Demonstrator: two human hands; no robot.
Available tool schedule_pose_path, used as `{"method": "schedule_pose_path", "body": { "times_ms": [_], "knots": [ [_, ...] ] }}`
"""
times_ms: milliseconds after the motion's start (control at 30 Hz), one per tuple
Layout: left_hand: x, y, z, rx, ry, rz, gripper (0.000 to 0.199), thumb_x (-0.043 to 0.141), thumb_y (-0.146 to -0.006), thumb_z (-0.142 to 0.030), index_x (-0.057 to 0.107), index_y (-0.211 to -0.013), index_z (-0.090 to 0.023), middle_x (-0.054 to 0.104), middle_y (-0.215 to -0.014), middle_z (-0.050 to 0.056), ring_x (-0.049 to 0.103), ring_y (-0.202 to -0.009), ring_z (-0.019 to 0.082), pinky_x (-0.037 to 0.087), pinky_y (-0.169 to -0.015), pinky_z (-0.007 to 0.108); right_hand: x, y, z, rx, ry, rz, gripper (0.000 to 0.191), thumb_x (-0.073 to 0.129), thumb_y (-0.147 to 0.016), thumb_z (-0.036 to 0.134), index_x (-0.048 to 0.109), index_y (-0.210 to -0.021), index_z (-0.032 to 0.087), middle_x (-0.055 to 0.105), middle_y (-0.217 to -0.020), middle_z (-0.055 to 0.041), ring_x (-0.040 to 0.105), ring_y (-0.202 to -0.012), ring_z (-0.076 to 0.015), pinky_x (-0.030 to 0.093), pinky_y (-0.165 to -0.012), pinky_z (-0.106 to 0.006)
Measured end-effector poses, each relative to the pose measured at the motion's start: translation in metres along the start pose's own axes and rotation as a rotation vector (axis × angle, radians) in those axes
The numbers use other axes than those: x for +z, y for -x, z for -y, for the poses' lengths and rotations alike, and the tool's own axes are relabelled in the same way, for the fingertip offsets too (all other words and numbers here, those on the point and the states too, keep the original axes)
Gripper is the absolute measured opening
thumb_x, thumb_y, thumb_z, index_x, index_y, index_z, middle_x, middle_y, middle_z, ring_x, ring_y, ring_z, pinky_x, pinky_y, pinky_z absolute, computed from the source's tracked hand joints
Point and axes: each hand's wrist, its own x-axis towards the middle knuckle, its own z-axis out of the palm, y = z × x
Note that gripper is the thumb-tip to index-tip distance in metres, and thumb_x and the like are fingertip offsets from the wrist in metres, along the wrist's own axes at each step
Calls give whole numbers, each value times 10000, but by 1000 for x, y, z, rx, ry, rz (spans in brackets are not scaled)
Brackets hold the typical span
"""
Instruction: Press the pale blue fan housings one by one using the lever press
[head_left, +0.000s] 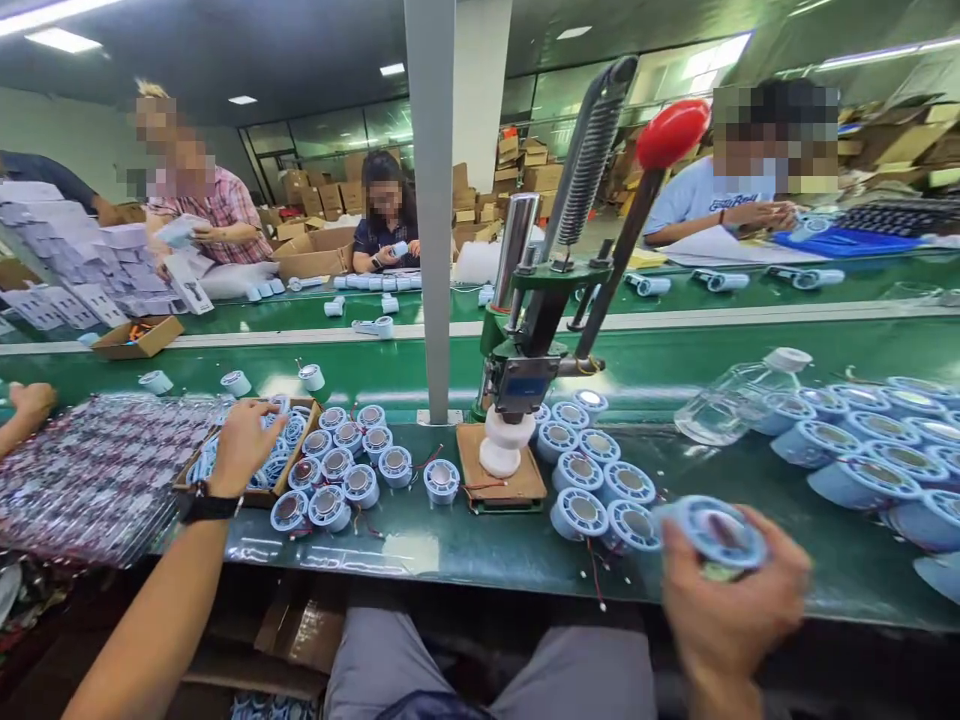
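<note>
My left hand (pixel 246 448), with a dark band on its wrist, is over a cardboard box (pixel 304 450) of light-blue plastic rings (pixel 279 448). Its fingers are stretched out and partly apart, and I see nothing held in them. At the right, my right hand (pixel 739 590) grips a light-blue round motor housing (pixel 721 532), slightly blurred, above the bench's front edge. Similar housings (pixel 577 512) with round metal centres and thin wires stand just left of it. Between my hands is a hand press (pixel 529 385) with a red-knobbed lever and a white pressing head (pixel 506 443).
More housings (pixel 862 475) crowd the right side, beside a clear plastic bottle (pixel 739 400) lying tilted. Further housings (pixel 349 465) stand left of the press. A bundle of wired parts in clear plastic (pixel 105 470) lies at far left, near another person's hand (pixel 31 405). A grey post (pixel 431 220) rises behind.
</note>
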Motion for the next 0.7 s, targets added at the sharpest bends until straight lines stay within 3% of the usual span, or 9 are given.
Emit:
{"method": "schedule_pose_path", "body": {
  "times_ms": [67, 133, 200, 267, 433, 500, 567, 633, 700],
  "knots": [
    [6, 31, -39, 179, 80, 88, 202, 565, -850, -376, 638, -819, -191, 656, -1139, 110, 607, -1122, 331, 486, -999, 523, -6, -32, -45, 134, 209, -44, 889, 600, -612, 815, 609, -1182, 132, 598, -1141, -273, 559, -1117, -442, 424, -930, -585],
    [19, 72, -82, 388, 150, 332, 117, 591, -851, -313, 641, -840, -208, 623, -1296, 90, 583, -1199, 284, 502, -1018, 451, -6, -55, -81, 204, 294, 42, 916, 517, -565, 878, 622, -1101, 143, 608, -1105, -291, 571, -1070, -475, 426, -870, -613],
    [38, 111, -118, 502, 158, 535, 52, 628, -827, -224, 644, -875, -215, 630, -1306, 86, 611, -1165, 266, 528, -985, 413, -5, -68, -99, 200, 293, 184, 839, 490, -611, 845, 604, -1074, 154, 612, -1116, -277, 588, -1036, -474, 435, -839, -614],
    [58, 138, -140, 472, 138, 586, 163, 661, -799, -174, 641, -957, -206, 645, -1273, 104, 622, -1135, 288, 535, -963, 441, -7, -72, -95, 114, 298, 275, 751, 491, -692, 774, 594, -1099, 150, 607, -1152, -261, 583, -1072, -468, 442, -861, -603],
    [90, 154, -137, 302, 246, 460, 543, 696, -775, -174, 520, -1288, -192, 590, -1338, 124, 535, -1237, 312, 464, -1040, 509, -1, -34, -7, -221, 198, 197, 472, 516, -876, 498, 579, -1202, 163, 610, -1168, -187, 582, -1138, -356, 465, -951, -533],
    [93, 153, -128, 301, 302, 451, 584, 679, -779, -174, 491, -1330, -204, 572, -1365, 118, 511, -1262, 303, 439, -1065, 510, 18, 2, 42, -359, -23, 358, 347, 528, -904, 360, 575, -1204, 194, 628, -1127, -128, 626, -1045, -263, 520, -918, -443],
    [95, 154, -124, 307, 335, 453, 585, 642, -787, -152, 481, -1346, -214, 577, -1359, 111, 513, -1246, 289, 434, -1064, 504, 48, 40, 83, -488, -191, 650, 368, 511, -900, 229, 555, -1266, 219, 564, -1275, -121, 576, -1176, -235, 514, -986, -405],
    [98, 155, -124, 312, 345, 444, 587, 623, -792, -147, 475, -1355, -218, 581, -1348, 109, 518, -1224, 281, 439, -1053, 497, 81, 72, 109, -522, -243, 866, 515, 504, -865, 143, 487, -1376, 201, 423, -1439, -152, 440, -1349, -262, 464, -1077, -437],
    [100, 158, -128, 275, 316, 394, 583, 648, -795, -195, 479, -1352, -206, 578, -1333, 123, 520, -1208, 295, 442, -1035, 509, 108, 91, 121, -488, -245, 956, 616, 508, -837, 98, 415, -1443, 154, 372, -1469, -190, 385, -1388, -287, 438, -1104, -478]
  ]
}}
